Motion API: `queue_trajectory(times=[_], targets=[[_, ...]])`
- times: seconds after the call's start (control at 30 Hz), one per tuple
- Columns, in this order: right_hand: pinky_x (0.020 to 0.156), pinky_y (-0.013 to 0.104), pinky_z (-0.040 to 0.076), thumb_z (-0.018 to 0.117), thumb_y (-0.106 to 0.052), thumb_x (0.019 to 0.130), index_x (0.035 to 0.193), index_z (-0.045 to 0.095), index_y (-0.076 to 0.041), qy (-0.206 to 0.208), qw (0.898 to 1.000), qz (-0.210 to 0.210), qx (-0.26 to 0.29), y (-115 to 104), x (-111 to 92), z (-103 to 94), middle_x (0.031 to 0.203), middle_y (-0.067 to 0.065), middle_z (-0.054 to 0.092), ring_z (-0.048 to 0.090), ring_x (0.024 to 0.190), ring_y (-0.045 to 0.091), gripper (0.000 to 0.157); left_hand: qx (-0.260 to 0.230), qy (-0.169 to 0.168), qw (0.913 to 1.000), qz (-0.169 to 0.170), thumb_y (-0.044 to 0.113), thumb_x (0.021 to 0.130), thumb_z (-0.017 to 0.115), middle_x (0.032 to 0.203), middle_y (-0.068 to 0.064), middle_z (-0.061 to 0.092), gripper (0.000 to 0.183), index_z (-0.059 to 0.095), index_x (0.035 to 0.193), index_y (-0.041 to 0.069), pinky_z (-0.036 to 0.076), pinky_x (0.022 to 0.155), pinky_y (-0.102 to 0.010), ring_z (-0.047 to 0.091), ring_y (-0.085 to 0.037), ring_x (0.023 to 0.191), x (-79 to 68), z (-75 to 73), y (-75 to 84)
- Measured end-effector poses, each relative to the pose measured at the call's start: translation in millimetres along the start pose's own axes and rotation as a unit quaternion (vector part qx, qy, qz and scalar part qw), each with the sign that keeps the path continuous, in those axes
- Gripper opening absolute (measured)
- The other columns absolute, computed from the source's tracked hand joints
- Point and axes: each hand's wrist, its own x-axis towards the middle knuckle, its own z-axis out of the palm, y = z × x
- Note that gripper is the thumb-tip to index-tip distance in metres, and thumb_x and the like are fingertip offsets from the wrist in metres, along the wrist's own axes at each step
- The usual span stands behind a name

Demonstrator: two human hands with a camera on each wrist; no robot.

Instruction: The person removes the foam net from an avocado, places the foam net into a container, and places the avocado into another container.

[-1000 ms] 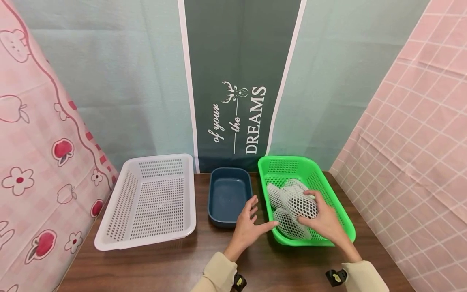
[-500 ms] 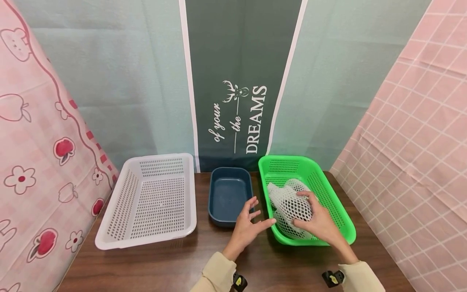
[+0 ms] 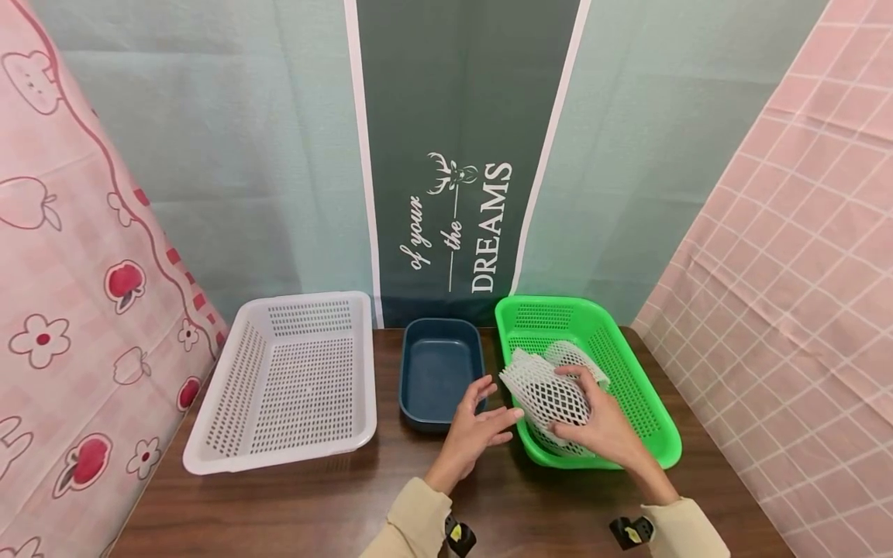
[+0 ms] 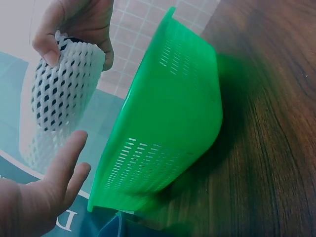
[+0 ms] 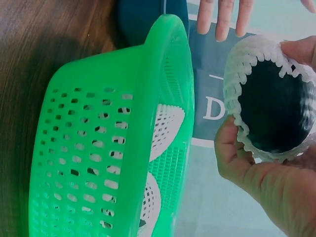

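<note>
1. The right hand [image 3: 605, 426] is curling thumb and fingers round a netted object [image 3: 554, 391], pinching it by its sides, right of centre in the head view.
2. The left hand [image 3: 474, 426] is hovering just beside it, fingers spread and holding nothing; whether a fingertip is touching the net, I can't tell.
3. And what a look: white foam mesh is wrapping a rounded, glossy, dark body [image 5: 276, 106], which is showing through the sleeve's open end in the right wrist view, while loose mesh is pointing toward the upper left in the head view.
4. It's hanging above the left part of the green basket [image 4: 168, 113], where two more white netted pieces [image 5: 167, 129] are lying.
5. Farther left, a blue tub [image 3: 439, 376] is standing near the middle, and a white basket [image 3: 307, 395] is showing its slotted floor.
6. Counting up: three netted things are showing, two baskets and one tub are sitting on the brown table [image 3: 314, 511].
</note>
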Motion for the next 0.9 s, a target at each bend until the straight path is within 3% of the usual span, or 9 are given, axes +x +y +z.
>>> queue_trajectory(times=[0.07, 0.2, 0.3, 0.5, 0.9], targets=[[0.055, 0.032, 0.052, 0.078, -0.001, 0.069, 0.133, 0.043, -0.009, -0.005, 1.000, -0.008, 0.005, -13.1, -0.8, -0.7, 0.101, 0.015, 0.059, 0.059, 0.075, 0.021, 0.073, -0.006, 0.002, 1.0000, -0.001, 0.021, 0.087, 0.075, 0.149, -0.015, 0.032, 0.076, 0.031, 0.149, 0.012, 0.054, 0.080, -0.045, 0.047, -0.035, 0.125, -0.1, 0.0, 0.4], [0.054, 0.032, 0.052, 0.080, -0.005, 0.069, 0.132, 0.043, -0.012, -0.020, 0.999, -0.022, 0.015, -9.8, -0.8, 1.7, 0.099, 0.014, 0.059, 0.059, 0.074, 0.020, 0.074, -0.028, -0.002, 0.9996, -0.001, 0.019, 0.087, 0.074, 0.149, -0.016, 0.030, 0.077, 0.029, 0.149, 0.009, 0.055, 0.077, -0.047, 0.042, -0.039, 0.129, 0.9, -0.7, 0.1], [0.055, 0.033, 0.052, 0.082, -0.008, 0.069, 0.133, 0.042, -0.021, -0.034, 0.999, -0.027, 0.033, 6.3, 0.2, 5.9, 0.102, 0.010, 0.059, 0.060, 0.075, 0.020, 0.077, -0.050, -0.010, 0.9987, -0.004, 0.019, 0.088, 0.073, 0.149, -0.015, 0.028, 0.077, 0.028, 0.149, 0.009, 0.055, 0.075, -0.047, 0.047, -0.036, 0.125, 1.5, -1.2, 0.0], [0.062, 0.036, 0.054, 0.077, 0.001, 0.069, 0.135, 0.042, -0.018, -0.076, 0.992, -0.053, 0.081, 7.1, 0.3, 11.4, 0.111, 0.010, 0.059, 0.061, 0.083, 0.022, 0.077, -0.085, -0.018, 0.9962, -0.007, 0.015, 0.087, 0.072, 0.148, -0.014, 0.030, 0.074, 0.029, 0.148, 0.010, 0.055, 0.073, -0.050, 0.056, -0.031, 0.114, 0.9, -0.2, 0.6], [0.061, 0.036, 0.054, 0.078, -0.002, 0.072, 0.139, 0.039, -0.015, -0.103, 0.987, -0.066, 0.100, 3.3, 0.8, 20.9, 0.112, 0.012, 0.058, 0.061, 0.083, 0.021, 0.079, -0.062, -0.031, 0.9976, -0.006, 0.011, 0.085, 0.074, 0.128, -0.014, 0.046, 0.065, 0.036, 0.138, 0.012, 0.056, 0.070, -0.048, 0.062, -0.030, 0.098, 0.6, -1.0, 1.0]])
